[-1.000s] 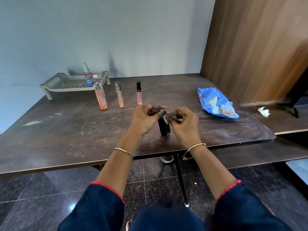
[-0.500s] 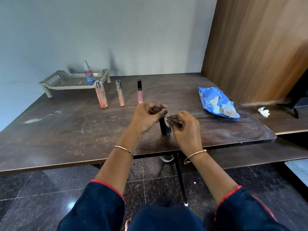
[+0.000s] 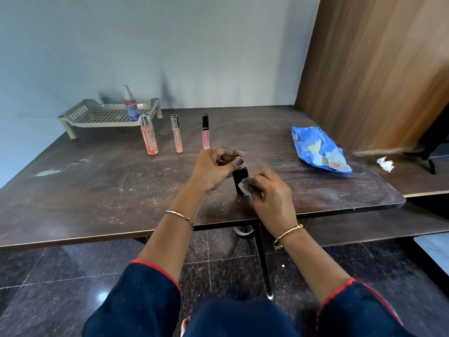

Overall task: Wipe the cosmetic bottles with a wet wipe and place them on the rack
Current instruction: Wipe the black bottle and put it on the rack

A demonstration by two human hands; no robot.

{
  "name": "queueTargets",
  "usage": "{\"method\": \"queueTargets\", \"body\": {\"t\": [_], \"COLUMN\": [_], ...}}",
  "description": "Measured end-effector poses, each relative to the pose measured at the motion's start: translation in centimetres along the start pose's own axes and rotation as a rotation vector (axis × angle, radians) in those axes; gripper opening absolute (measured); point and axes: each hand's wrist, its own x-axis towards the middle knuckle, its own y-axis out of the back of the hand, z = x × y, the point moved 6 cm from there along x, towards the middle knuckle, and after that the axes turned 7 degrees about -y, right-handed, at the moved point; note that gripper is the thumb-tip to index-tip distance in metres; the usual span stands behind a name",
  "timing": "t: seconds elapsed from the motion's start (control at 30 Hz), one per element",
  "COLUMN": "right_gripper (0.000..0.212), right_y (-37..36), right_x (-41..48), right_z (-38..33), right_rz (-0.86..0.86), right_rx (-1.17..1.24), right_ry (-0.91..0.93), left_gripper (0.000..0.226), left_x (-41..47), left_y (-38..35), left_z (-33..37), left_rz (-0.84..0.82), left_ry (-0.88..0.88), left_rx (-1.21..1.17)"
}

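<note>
- Bench [image 3: 97,190]: dark wood-grain top with pale dust marks. It carries all the items listed below except the crumpled tissue.
- Rack [image 3: 80,115]: beige perforated plastic, standing at the far left of the bench against the wall.
- Wipe packet [image 3: 313,147]: blue, lying flat at the right of the bench, well apart from the hands.
- Left hand [image 3: 213,169]: fingers curled round the top of the black bottle, with the thumb (red nail) against its cap.
- Right hand [image 3: 272,193]: fingers curled, pinching the wet wipe against the bottle's lower front face.
- Pump bottle [image 3: 130,105]: pink liquid and a blue label. It stands upright on the rack, at its right end.
- Orange bottle [image 3: 149,137], peach tube [image 3: 177,135] and pink tube [image 3: 205,131]: upright in a row on the bench, just in front of the rack, none touching another.
- Black bottle [image 3: 240,177]: rectangular and upright, held between both hands near the front edge of the bench.
- Crumpled tissue [image 3: 385,164]: white, on the lower surface to the right of the bench.
- Wet wipe [image 3: 243,189]: a small white wad, mostly hidden by the right hand's fingers.
</note>
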Motion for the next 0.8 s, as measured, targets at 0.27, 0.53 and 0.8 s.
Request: {"method": "queueTargets", "body": {"t": [0.27,0.53,0.8], "right_gripper": [0.013,0.008,0.016], "right_y": [0.7,-0.7,2.2], "right_x": [1.0,-0.4,1.7], "right_z": [-0.9,0.5,2.3], "right_rz": [0.071,-0.183,0.019], "right_rx": [0.02,-0.209,-0.112], "right_ry": [0.003,-0.011,-0.176], "left_gripper": [0.014,0.019,0.01], "left_x": [0.2,0.3,-0.6], "left_y": [-0.5,0.5,2.1], "left_z": [0.1,-0.6,-2.1], "left_rz": [-0.004,0.024,0.115], "left_ry": [-0.01,0.016,0.078], "left_rx": [-0.019,-0.019,-0.199]}}
